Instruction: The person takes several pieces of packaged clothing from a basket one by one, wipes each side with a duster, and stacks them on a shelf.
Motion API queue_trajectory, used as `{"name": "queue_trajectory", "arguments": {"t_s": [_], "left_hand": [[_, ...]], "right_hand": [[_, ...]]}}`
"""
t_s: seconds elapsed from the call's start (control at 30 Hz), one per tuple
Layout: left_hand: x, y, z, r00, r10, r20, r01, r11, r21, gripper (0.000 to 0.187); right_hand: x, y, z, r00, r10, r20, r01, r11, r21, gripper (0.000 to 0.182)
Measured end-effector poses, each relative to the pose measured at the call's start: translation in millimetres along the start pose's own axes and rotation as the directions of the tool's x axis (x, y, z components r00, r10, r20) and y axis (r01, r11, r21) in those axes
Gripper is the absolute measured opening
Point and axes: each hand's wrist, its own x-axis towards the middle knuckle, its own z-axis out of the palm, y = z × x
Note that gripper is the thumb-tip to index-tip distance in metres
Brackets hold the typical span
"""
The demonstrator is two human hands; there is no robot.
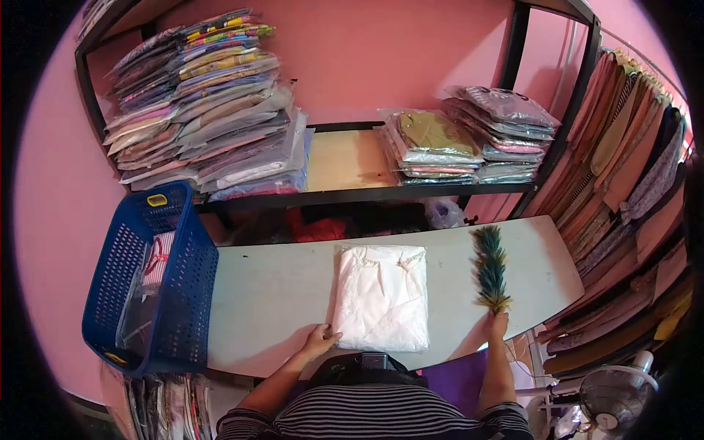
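Note:
A folded white garment in clear plastic [381, 295] lies in the middle of the pale table [271, 293]. My left hand [320, 341] rests flat on the table and touches the packet's near left corner. My right hand [499, 323] grips the handle of a green feather duster [490, 267]. The duster's feathers point away from me and lie over the table to the right of the packet.
A blue plastic basket [183, 286] with bagged items stands on the table's left end. Behind the table a black shelf [352, 194] holds tall stacks of bagged clothes [209, 110] and two lower stacks [469, 136]. Hanging garments [631, 191] line the right side. A fan [616, 400] sits low right.

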Motion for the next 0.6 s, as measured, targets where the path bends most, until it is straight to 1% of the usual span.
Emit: {"name": "queue_trajectory", "arguments": {"t_s": [0.03, 0.07, 0.1, 0.13, 0.17, 0.2, 0.23, 0.27, 0.3, 0.37, 0.43, 0.47, 0.5, 0.53, 0.57, 0.6], "left_hand": [[1, -6, 3, 0.999, -0.025, -0.043, 0.018, 0.989, -0.147, 0.043], [2, -12, 3, 0.999, -0.029, -0.04, 0.023, 0.989, -0.147, 0.043], [2, -15, 3, 0.999, -0.042, -0.029, 0.036, 0.985, -0.168, 0.038], [2, -18, 4, 0.998, -0.054, -0.017, 0.05, 0.981, -0.189, 0.033], [-1, -17, 4, 0.998, -0.057, -0.014, 0.053, 0.98, -0.19, 0.033], [-6, -12, 3, 0.998, -0.045, -0.042, 0.037, 0.982, -0.183, 0.031], [-9, -10, 2, 0.997, -0.034, -0.07, 0.021, 0.984, -0.174, 0.028], [-11, -14, 2, 0.997, -0.038, -0.067, 0.026, 0.985, -0.173, 0.028], [-12, -20, 1, 0.998, -0.033, -0.058, 0.025, 0.991, -0.134, 0.027], [-9, -28, -2, 0.998, -0.027, -0.048, 0.023, 0.996, -0.087, 0.026], [-9, -30, 1, 1.0, -0.001, 0.012, 0.004, 0.975, -0.224, 0.025], [-12, -31, 1, 1.0, -0.007, 0.015, 0.01, 0.974, -0.224, 0.025], [-16, -23, -1, 0.999, -0.038, 0.01, 0.039, 0.986, -0.163, 0.025], [-22, -16, -4, 0.998, -0.066, 0.003, 0.066, 0.993, -0.101, 0.026], [-29, -10, -7, 0.998, -0.065, 0.007, 0.065, 0.993, -0.1, 0.026], [-35, -2, -11, 0.996, -0.083, 0.026, 0.084, 0.996, -0.018, 0.026]], "right_hand": [[-3, -6, 1, 0.994, -0.101, -0.028, 0.105, 0.981, 0.165, 0.041], [-7, -13, 4, 0.978, -0.194, -0.073, 0.208, 0.924, 0.322, 0.037], [-12, -26, 7, 0.948, -0.262, -0.182, 0.315, 0.858, 0.406, 0.034], [-42, -67, -51, 0.964, -0.262, 0.055, 0.2, 0.841, 0.503, 0.035], [-50, -72, -39, 0.918, -0.388, 0.082, 0.311, 0.832, 0.459, 0.036], [-70, -86, -49, 0.856, -0.481, 0.192, 0.357, 0.817, 0.453, 0.039], [-83, -85, -37, 0.713, -0.63, 0.308, 0.544, 0.774, 0.324, 0.044], [-106, -102, -61, 0.584, -0.709, 0.397, 0.657, 0.699, 0.283, 0.046], [-120, -112, -74, 0.425, -0.775, 0.468, 0.761, 0.586, 0.278, 0.045], [-118, -108, -62, 0.48, -0.713, 0.511, 0.776, 0.616, 0.132, 0.043], [-99, -118, -67, 0.678, -0.595, 0.431, 0.639, 0.767, 0.054, 0.042], [-90, -122, -65, 0.745, -0.535, 0.398, 0.556, 0.828, 0.07, 0.041], [-83, -127, -62, 0.806, -0.465, 0.366, 0.468, 0.88, 0.088, 0.04], [-81, -132, -62, 0.84, -0.443, 0.313, 0.431, 0.895, 0.111, 0.041], [-86, -131, -59, 0.842, -0.439, 0.313, 0.428, 0.897, 0.109, 0.041], [-93, -131, -55, 0.761, -0.54, 0.359, 0.538, 0.835, 0.114, 0.044]]}}
